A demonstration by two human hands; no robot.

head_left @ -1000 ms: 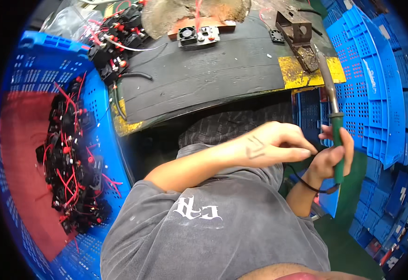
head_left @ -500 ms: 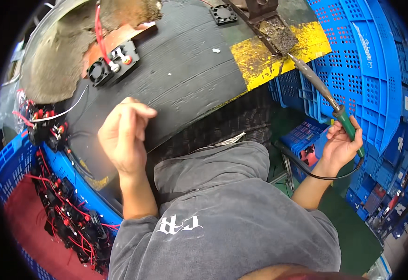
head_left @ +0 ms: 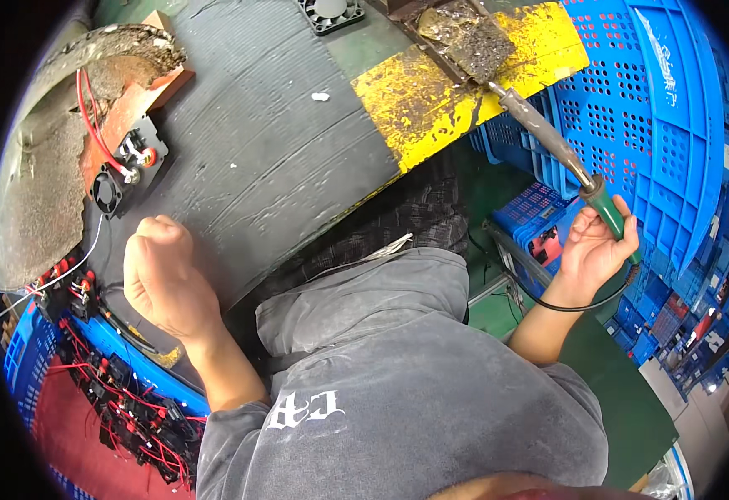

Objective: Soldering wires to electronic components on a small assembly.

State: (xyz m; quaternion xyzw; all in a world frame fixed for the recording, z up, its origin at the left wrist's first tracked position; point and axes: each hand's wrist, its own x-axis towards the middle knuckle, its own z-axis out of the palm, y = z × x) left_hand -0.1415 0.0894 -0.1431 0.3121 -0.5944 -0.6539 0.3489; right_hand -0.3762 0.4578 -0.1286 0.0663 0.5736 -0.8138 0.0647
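My right hand (head_left: 589, 262) grips the green handle of a soldering iron (head_left: 548, 137). The iron's tip touches or nearly touches the edge of a grimy metal tray (head_left: 469, 50) holding crusty brown material. At the left, my left hand (head_left: 164, 275) hovers over the near edge of the bench, its fingers curled into a fist with nothing showing in them. Beyond that fist, a small black fan on a bracket (head_left: 127, 175) leans against an orange-brown block (head_left: 119, 125). Two red wires (head_left: 94, 125) run up from its shiny contacts. A thin white wire (head_left: 85, 254) ends beside the fan.
Another black fan (head_left: 329, 12) lies at the far edge of the dark bench mat (head_left: 256, 125). A blue crate (head_left: 48, 350) at the left holds several wired black parts (head_left: 127, 400). Large perforated blue crates (head_left: 614, 108) stand at the right, past a worn yellow strip (head_left: 414, 108).
The whole view has shifted, so bench things appear farther left or higher. My left hand's fingers have curled in more tightly. My right hand still holds the soldering iron by the tray.
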